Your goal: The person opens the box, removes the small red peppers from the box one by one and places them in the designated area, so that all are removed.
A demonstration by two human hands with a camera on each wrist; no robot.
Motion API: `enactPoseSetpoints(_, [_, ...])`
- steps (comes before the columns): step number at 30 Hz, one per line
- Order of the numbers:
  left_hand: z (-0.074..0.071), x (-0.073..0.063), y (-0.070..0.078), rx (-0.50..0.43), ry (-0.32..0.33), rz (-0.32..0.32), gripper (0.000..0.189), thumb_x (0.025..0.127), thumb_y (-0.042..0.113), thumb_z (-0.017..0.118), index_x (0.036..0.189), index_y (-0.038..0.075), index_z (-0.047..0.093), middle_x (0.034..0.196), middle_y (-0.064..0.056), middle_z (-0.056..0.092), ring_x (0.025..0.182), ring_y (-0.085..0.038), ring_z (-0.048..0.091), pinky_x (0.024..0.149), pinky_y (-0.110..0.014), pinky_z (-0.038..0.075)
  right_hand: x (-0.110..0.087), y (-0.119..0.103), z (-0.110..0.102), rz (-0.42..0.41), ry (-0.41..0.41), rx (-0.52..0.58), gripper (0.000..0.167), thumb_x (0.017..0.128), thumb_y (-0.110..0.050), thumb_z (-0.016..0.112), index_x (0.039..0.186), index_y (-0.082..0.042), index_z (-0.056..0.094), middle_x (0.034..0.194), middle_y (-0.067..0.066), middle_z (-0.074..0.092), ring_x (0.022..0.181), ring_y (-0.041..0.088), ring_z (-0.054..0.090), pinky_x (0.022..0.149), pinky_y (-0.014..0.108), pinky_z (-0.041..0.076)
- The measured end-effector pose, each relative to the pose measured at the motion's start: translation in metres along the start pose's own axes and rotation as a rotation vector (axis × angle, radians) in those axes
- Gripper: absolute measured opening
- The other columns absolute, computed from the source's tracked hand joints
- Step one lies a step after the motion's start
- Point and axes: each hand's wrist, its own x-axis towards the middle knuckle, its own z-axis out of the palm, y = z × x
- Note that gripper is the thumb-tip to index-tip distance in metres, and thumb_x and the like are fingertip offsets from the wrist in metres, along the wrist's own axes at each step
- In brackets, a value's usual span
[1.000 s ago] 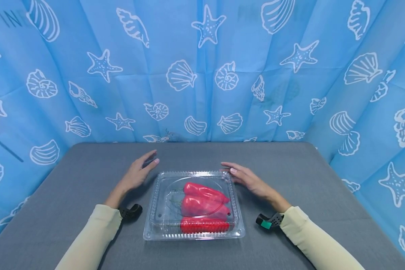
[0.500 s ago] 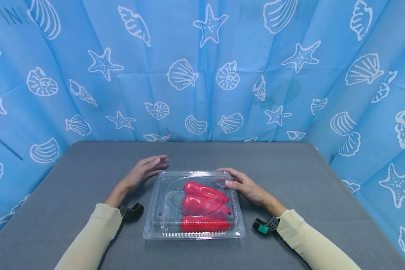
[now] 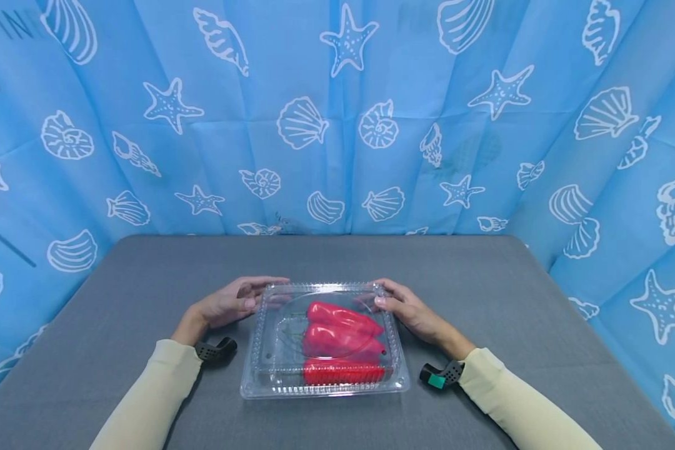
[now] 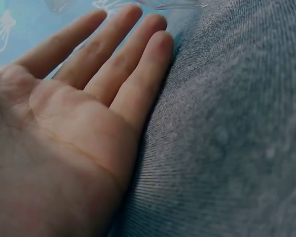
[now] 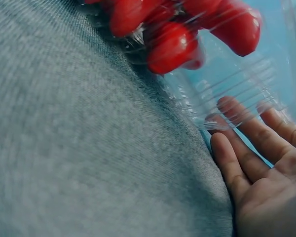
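Observation:
A closed clear plastic clamshell container (image 3: 259,369) lies on the grey table, several long red peppers (image 3: 343,340) inside it toward the right. My left hand (image 3: 225,305) is beside its back left corner, thumb close to the side and fingers reaching along the back. The left wrist view shows that hand (image 4: 84,123) palm up to the camera with fingers extended, the container's edge just at the top. At the back right corner is my right hand (image 3: 413,312), thumb by the side wall. Its extended fingers (image 5: 229,158) touch the ribbed clear wall in the right wrist view.
Grey cloth covers the table (image 3: 455,262). A blue curtain (image 3: 337,156) printed with white shells and starfish hangs behind and at both sides. Each wrist wears a black camera mount, the right one (image 3: 441,375) with a green patch.
My left hand has come right and down to the container's back left corner. My right hand has shifted left onto the back right corner. The container has hardly moved.

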Motion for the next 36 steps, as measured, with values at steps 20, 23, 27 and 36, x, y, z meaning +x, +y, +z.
enactPoseSetpoints(20, [-0.0005, -0.0046, -0.0035, -0.007, 0.105, -0.032, 0.055, 0.1, 0.01, 0.061, 0.148, -0.009, 0.042, 0.145, -0.017, 0.055, 0.135, -0.029, 0.052, 0.113, -0.037, 0.042, 0.0027, 0.0025, 0.0019, 0.002, 0.109, 0.065, 0.052, 0.107, -0.025, 0.045, 0.145, 0.011, 0.036, 0.142, 0.033, 0.05, 0.119, 0.027, 0.063, 0.1, 0.04, 0.054])
enactPoseSetpoints(23, [0.0001, -0.005, -0.0031, -0.048, 0.12, -0.013, 0.053, 0.101, 0.006, 0.057, 0.149, -0.01, 0.039, 0.146, -0.015, 0.055, 0.135, -0.026, 0.053, 0.113, -0.037, 0.043, 0.0026, 0.0013, 0.0035, 0.03, 0.132, 0.075, 0.055, 0.108, -0.027, 0.044, 0.146, 0.012, 0.035, 0.143, 0.035, 0.049, 0.119, 0.025, 0.064, 0.101, 0.038, 0.054])
enactPoseSetpoints(27, [0.0028, -0.005, -0.0005, -0.069, 0.183, -0.025, 0.054, 0.103, 0.004, 0.054, 0.149, -0.013, 0.034, 0.142, -0.011, 0.059, 0.132, -0.023, 0.056, 0.11, -0.035, 0.046, 0.0028, 0.0, 0.0048, 0.055, 0.16, 0.073, 0.057, 0.11, -0.031, 0.041, 0.144, 0.015, 0.036, 0.143, 0.037, 0.046, 0.124, 0.036, 0.06, 0.101, 0.035, 0.053])
enactPoseSetpoints(36, [0.0012, -0.0058, -0.0034, -0.096, 0.19, -0.005, 0.046, 0.105, 0.003, 0.049, 0.149, -0.008, 0.04, 0.145, -0.013, 0.056, 0.135, -0.022, 0.053, 0.112, -0.036, 0.043, 0.004, 0.0005, 0.0057, 0.079, 0.207, 0.056, 0.055, 0.111, -0.031, 0.039, 0.139, 0.016, 0.043, 0.139, 0.038, 0.05, 0.122, 0.029, 0.063, 0.099, 0.032, 0.054])
